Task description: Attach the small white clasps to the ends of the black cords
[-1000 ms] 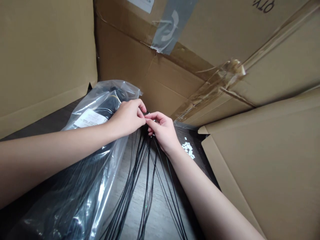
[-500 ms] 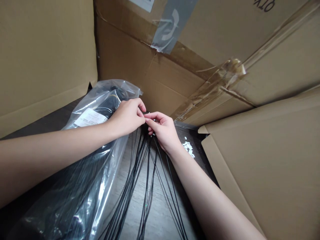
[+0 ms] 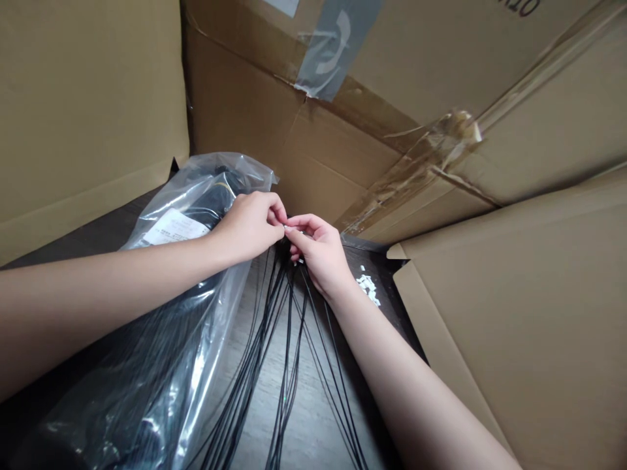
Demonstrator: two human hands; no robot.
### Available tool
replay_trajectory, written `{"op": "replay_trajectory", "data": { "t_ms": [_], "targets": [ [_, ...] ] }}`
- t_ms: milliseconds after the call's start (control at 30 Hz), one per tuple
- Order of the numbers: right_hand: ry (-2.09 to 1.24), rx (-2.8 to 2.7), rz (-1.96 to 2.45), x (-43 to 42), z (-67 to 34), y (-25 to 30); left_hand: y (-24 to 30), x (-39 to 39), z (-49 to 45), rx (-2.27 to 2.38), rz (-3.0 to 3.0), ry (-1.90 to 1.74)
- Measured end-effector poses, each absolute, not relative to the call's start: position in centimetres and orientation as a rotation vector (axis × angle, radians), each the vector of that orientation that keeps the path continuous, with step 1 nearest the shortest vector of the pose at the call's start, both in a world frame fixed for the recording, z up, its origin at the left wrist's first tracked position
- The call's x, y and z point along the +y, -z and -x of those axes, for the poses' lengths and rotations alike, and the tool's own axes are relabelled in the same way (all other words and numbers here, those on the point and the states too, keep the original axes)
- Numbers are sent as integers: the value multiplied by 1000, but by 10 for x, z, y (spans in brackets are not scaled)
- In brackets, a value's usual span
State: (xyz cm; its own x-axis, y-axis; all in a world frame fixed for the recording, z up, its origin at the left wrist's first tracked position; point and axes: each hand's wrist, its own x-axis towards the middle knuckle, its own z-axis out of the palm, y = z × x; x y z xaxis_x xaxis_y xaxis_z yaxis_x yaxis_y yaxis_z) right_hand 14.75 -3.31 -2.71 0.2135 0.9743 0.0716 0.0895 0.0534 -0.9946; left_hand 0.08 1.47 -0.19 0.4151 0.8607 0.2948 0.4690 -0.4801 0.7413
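My left hand (image 3: 255, 222) and my right hand (image 3: 321, 251) meet fingertip to fingertip above the table, both closed in a pinch. A tiny white piece, like a connector housing, shows between the fingertips at my right hand. My left fingers pinch the end of a thin black wire, mostly hidden by the fingers. Beneath them, many black wires (image 3: 255, 349) fan out toward me over the dark tabletop (image 3: 313, 418). Several white bits show at the wire ends under my right fingers. Right of my wrist lies a small pile of white connector housings (image 3: 367, 288).
A clear plastic bag (image 3: 210, 339) full of black wires, with a white label (image 3: 175, 226), lies under my left forearm. A taped cardboard box (image 3: 313, 156) stands behind my hands. Cardboard panels rise at the left (image 3: 88, 111) and right (image 3: 529, 294).
My hands hold almost the same pose, the fingertips a little closer together. A white speck now shows between them. The view has shifted slightly.
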Motion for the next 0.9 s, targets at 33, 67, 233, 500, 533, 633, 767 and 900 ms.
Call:
{"op": "replay_trajectory", "data": {
  "t_ms": [33, 67, 233, 500, 533, 633, 767, 900],
  "targets": [
    [-962, -1136, 1318, -33, -147, 27, 2, 15, -1, 1124, -2113, -907],
    [-962, -1136, 1318, -33, -147, 27, 2, 15, -1, 1123, -2117, -905],
    [-950, -1145, 1330, -33, -147, 27, 3, 14, -1, 1119, -2137, -892],
    [-882, -1219, 1390, -33, -145, 26, 2, 11, -3, 1122, -2233, -805],
    [-874, -1226, 1398, -34, -145, 26, 3, 11, -4, 1116, -2245, -791],
    [-864, -1227, 1413, -34, -145, 26, 3, 11, -4, 1108, -2251, -767],
    [-873, -1228, 1408, -34, -146, 26, 1, 11, -4, 1116, -2228, -777],
    [-891, -1207, 1381, -34, -146, 26, 0, 10, -3, 1132, -2183, -820]
  ]
}}
